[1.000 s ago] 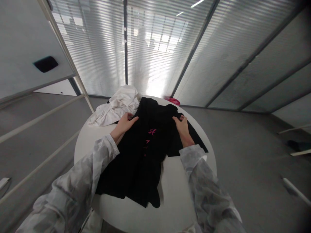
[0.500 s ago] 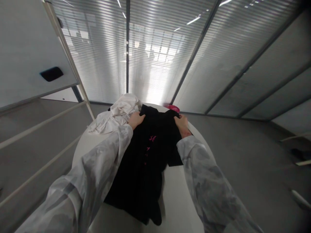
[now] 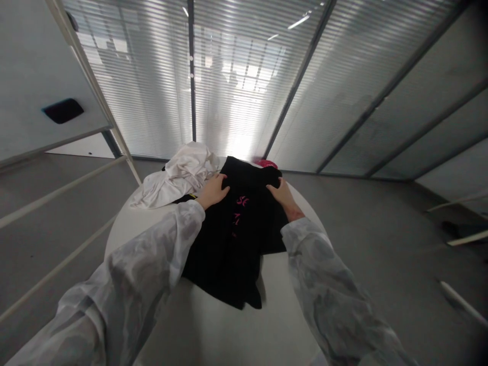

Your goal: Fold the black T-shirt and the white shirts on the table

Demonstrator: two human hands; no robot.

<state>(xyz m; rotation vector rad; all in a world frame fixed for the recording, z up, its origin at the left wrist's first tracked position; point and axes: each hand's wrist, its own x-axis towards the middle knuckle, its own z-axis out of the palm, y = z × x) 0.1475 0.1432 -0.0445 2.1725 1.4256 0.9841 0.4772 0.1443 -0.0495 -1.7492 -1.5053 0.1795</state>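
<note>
Across the middle of the round surface [image 3: 213, 330], toward twelve o'clock, a black garment [image 3: 229, 249] is lying; you are probably arranging it, and the next move is likely calling for an even grip. White cloth [image 3: 179, 175] is lying heaped at eleven. Your left hand [image 3: 214, 190] and right hand [image 3: 281, 194] are pinching the garment's far part at its eleven and one. Near one o'clock, a pink object [image 3: 268, 163], perhaps a container, is showing no contents.

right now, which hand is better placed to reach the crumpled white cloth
Probably the left hand: its grip on the black fabric garment with pink lettering is close beside the crumpled white cloth; the right hand grips the garment's opposite side.
</note>
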